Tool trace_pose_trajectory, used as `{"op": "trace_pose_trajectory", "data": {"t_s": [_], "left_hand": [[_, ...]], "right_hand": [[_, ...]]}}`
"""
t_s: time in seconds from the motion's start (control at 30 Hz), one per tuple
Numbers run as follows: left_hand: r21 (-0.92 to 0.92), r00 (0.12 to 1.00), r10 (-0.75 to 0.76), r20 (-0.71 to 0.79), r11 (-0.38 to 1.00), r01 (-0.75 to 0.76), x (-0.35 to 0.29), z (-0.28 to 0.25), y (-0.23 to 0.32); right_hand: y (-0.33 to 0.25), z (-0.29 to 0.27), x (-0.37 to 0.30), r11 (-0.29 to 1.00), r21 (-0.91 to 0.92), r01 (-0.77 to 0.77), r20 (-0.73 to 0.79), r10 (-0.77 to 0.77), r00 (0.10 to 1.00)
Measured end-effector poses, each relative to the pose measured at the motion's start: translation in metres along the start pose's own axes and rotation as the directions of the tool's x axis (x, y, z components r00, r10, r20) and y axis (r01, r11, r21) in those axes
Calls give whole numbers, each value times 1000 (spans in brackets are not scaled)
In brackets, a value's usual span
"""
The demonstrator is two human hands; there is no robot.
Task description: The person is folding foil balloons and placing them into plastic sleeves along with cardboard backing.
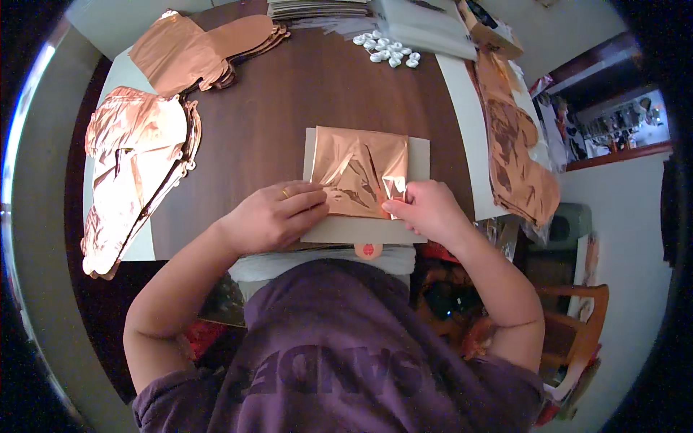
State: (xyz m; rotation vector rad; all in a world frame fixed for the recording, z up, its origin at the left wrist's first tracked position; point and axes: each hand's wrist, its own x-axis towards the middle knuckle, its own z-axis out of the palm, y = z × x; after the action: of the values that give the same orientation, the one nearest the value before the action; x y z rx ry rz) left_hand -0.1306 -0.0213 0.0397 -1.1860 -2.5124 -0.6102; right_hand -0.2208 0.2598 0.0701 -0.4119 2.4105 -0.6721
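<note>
A folded copper-coloured foil sheet, looking like a flat foil balloon [355, 162], lies creased on a grey cardboard sheet [419, 155] at the table's near edge. My left hand [278, 209], with a ring on one finger, rests on the foil's lower left edge. Its fingers are stretched out and its thumb is hidden. At the lower right corner, my right hand [429, 206] pinches the foil between thumb and fingers. The cardboard shows as a border on both sides and below the foil.
More copper foil balloons [137, 130] lie piled on the left, with others [520, 151] at the right. White coiled bundles [390, 49] sit at the back, near clear plastic sleeves [426, 27] and a cardboard stack [317, 9]. A wooden chair [585, 325] stands to the right.
</note>
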Motion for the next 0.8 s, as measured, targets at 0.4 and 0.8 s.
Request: {"op": "trace_pose_trajectory", "data": {"t_s": [0.4,0.8], "left_hand": [[-135,990,-110,86,983,121,-14,-4,4],[-117,983,-111,143,985,128,-10,-7,4]], "right_hand": [[-20,18,-31,814,-580,-23,-316,-199,928],[-31,111,-46,749,-538,387,-244,-577,779]]}}
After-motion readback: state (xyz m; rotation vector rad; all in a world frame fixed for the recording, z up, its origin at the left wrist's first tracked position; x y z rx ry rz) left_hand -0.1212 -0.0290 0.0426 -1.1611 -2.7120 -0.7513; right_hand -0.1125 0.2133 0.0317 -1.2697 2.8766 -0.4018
